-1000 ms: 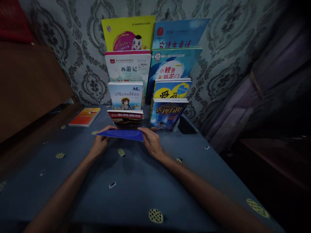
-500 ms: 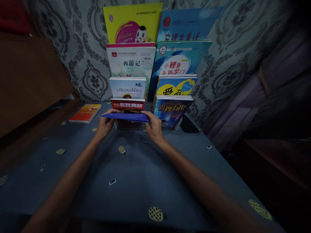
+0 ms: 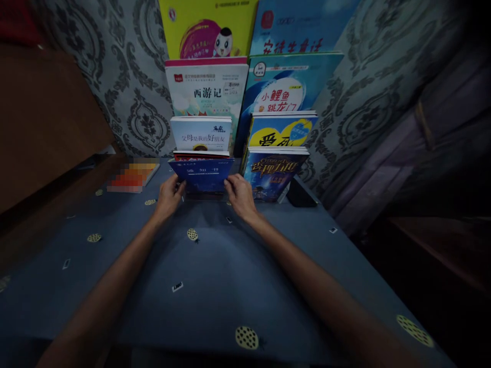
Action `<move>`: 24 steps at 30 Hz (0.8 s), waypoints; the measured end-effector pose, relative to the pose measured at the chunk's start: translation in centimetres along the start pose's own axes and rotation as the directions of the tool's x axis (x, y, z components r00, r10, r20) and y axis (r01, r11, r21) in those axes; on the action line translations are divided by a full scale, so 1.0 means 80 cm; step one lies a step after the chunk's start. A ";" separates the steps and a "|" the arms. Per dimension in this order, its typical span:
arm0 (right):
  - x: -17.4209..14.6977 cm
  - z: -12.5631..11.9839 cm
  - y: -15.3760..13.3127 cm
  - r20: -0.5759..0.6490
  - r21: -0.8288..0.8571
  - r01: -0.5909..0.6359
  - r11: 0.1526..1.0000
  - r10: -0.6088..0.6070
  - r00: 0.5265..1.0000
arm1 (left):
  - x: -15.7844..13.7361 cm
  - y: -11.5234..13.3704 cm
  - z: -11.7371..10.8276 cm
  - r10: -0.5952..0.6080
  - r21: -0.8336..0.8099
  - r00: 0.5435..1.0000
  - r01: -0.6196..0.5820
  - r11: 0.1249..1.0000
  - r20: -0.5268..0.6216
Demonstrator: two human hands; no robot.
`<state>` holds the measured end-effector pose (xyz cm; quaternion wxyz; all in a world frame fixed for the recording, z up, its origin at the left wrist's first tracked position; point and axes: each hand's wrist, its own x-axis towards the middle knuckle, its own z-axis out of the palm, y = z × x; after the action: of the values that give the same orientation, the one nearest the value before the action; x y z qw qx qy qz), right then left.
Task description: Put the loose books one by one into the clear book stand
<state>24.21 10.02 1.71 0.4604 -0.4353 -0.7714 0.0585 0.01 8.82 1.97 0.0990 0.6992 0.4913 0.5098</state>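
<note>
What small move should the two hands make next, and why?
Perhaps ease the blue booklet gently downward: the left hand and right hand hold its sides, and it stands in front of the red book. Whether its lower edge is seated, I cannot tell.

We see a smooth paper booklet (image 3: pixel 203 176), smooth paper books (image 3: pixel 274 171) near the table's (image 3: pixel 207 271) far edge, and a matt cloth curtain (image 3: pixel 401 143) beyond its right edge.
</note>
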 end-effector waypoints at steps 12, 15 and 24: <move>-0.002 0.009 0.005 0.027 -0.033 -0.075 0.997 0.076 0.997 | -0.001 0.002 0.000 -0.025 0.127 0.995 0.037 0.991 -0.096; -0.002 0.010 0.008 0.005 -0.022 -0.099 0.995 0.099 0.995 | -0.003 0.001 0.002 -0.027 0.138 0.995 0.040 0.990 -0.098; -0.003 0.009 0.005 -0.049 0.064 -0.142 0.988 0.145 0.988 | -0.006 0.003 0.007 -0.017 0.121 0.993 0.032 0.992 -0.121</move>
<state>23.94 10.32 0.96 0.4885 -0.4772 -0.7232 0.1030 0.59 8.51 1.54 0.0325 0.6662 0.5355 0.5181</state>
